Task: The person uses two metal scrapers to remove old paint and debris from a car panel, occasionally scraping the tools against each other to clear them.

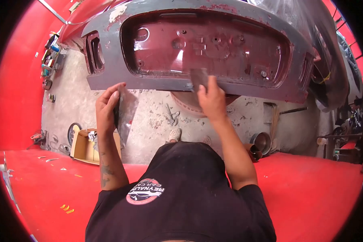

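A car trunk lid (157, 82), patchy grey over dark red, stands in front of me with a large recess in its middle. My right hand (211, 101) grips a dark, flat, rectangular piece that looks like a putty spreader (199, 78), held at the lid's lower edge, slightly blurred. Just beside it a small pale smear (188, 85) shows on the lid. Below the lid's left end, my left hand (107, 107) pinches a thin flat board (127, 115), grey and shiny, tilted nearly edge-on with a dark near edge.
Behind the lid, plastic sheeting (294, 24) covers a car body. A cardboard box (84, 149) stands on the floor at left, near several cans and tools by the red wall (18, 80). At right are a metal pot (262, 142) and a broom (275, 121). Scraps litter the concrete floor (149, 133).
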`<state>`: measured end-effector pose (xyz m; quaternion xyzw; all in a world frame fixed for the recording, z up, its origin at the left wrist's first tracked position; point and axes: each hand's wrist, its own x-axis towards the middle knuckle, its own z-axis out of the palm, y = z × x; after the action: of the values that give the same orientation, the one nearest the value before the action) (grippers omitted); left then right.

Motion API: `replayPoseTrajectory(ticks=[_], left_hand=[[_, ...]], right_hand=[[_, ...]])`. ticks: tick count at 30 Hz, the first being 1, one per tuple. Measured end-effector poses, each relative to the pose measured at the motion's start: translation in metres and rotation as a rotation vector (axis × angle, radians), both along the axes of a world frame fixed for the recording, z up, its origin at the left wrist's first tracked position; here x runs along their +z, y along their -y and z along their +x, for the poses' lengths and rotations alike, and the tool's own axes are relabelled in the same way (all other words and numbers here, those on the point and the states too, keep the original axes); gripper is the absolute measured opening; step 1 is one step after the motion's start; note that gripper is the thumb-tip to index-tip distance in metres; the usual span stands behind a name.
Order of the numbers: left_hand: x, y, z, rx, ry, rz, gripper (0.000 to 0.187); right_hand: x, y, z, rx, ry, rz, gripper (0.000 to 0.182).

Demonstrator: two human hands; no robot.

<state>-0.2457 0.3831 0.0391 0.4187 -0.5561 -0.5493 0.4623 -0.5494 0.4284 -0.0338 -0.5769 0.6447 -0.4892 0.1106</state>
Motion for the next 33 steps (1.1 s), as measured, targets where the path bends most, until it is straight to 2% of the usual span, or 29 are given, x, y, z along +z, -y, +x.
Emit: replayPoseTrajectory(ticks=[4,6,8,11,15,22,24,26,28,29,30,33], left_hand=[[-0.015,-0.005,0.024,0.12,-0.059,0.092,0.033],[-0.014,-0.005,0.016,0.097,-0.018,0.063,0.038],[-0.009,-0.008,0.013,0.139,-0.021,0.082,0.037],[-0.015,-0.013,0.041,0.173,-0.024,0.046,0.034],[-0.032,-0.029,0.078,0.308,-0.079,0.171,0.033],[-0.03,-0.02,0.066,0.354,-0.13,0.15,0.034],[-0.03,-0.016,0.058,0.376,-0.043,0.094,0.039],[-0.028,-0.016,0.055,0.38,-0.056,0.094,0.034],[-0.036,-0.018,0.058,0.495,-0.038,0.126,0.027],[-0.041,-0.022,0.064,0.456,-0.03,0.128,0.021],[-0.048,-0.025,0.07,0.459,-0.034,0.132,0.021],[-0.074,-0.031,0.066,0.281,-0.003,0.234,0.02]], right_hand=[[-0.001,-0.007,-0.011,-0.014,0.02,0.001,0.024],[-0.005,0.003,0.008,0.028,0.016,0.073,0.023],[-0.01,0.012,0.022,0.15,-0.087,-0.005,0.023],[-0.011,-0.006,-0.003,0.069,-0.041,0.011,0.022],[-0.01,-0.014,-0.004,0.007,0.039,0.081,0.021],[-0.021,0.037,0.094,0.225,-0.018,-0.08,0.019],[-0.032,0.053,0.128,0.307,-0.062,-0.027,0.019],[-0.037,0.055,0.138,0.385,-0.112,0.022,0.02],[-0.035,0.051,0.14,0.424,0.115,0.198,0.028],[-0.032,0.044,0.129,0.378,0.177,0.21,0.029],[-0.025,0.038,0.114,0.38,0.173,0.215,0.029],[-0.016,0.013,0.067,0.256,0.558,0.081,0.032]])
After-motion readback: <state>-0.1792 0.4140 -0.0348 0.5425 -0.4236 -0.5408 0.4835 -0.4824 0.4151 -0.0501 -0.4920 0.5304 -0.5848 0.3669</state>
